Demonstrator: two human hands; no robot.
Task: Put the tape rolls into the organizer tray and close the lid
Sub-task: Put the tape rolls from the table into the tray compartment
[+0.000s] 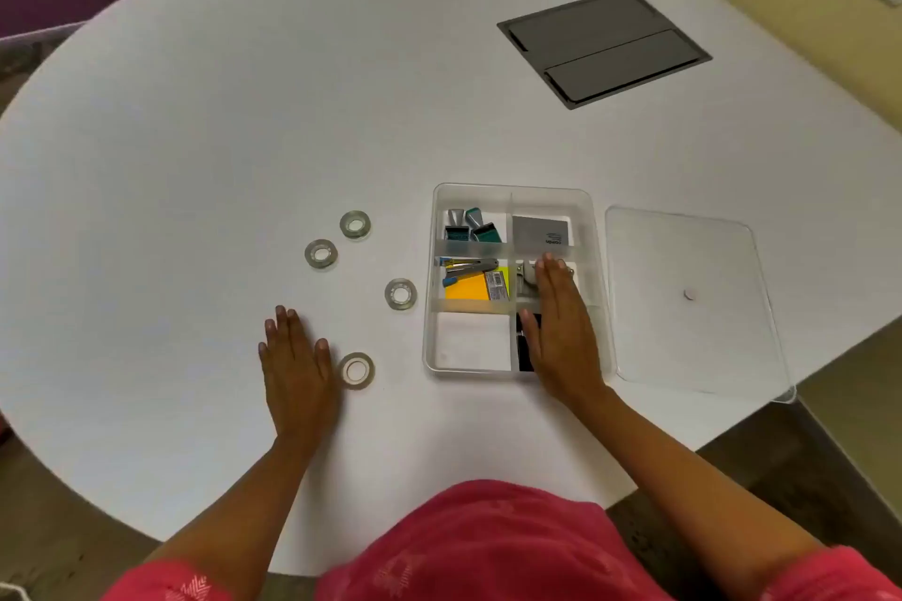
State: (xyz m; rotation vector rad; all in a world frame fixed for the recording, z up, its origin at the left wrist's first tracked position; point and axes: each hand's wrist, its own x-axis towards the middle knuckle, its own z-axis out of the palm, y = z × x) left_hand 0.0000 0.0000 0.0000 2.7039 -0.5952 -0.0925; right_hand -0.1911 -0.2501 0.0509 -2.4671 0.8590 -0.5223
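Several clear tape rolls lie flat on the white table left of the tray: one at the far left [321,253], one behind it [355,225], one nearest the tray [400,293], one at the front [357,370]. The clear organizer tray [598,259] has divided compartments; its front left compartment [471,341] holds nothing. The clear lid [688,298] lies flat to the tray's right. My left hand [295,356] rests flat on the table, its thumb beside the front roll. My right hand [561,327] lies flat over the tray's right compartments. Both hands hold nothing.
The tray holds binder clips [471,227], a grey card [541,232], a stapler [468,269] and yellow sticky notes [476,286]. A grey cable hatch [604,45] is set into the table at the back right. The table's edge runs close beyond the lid.
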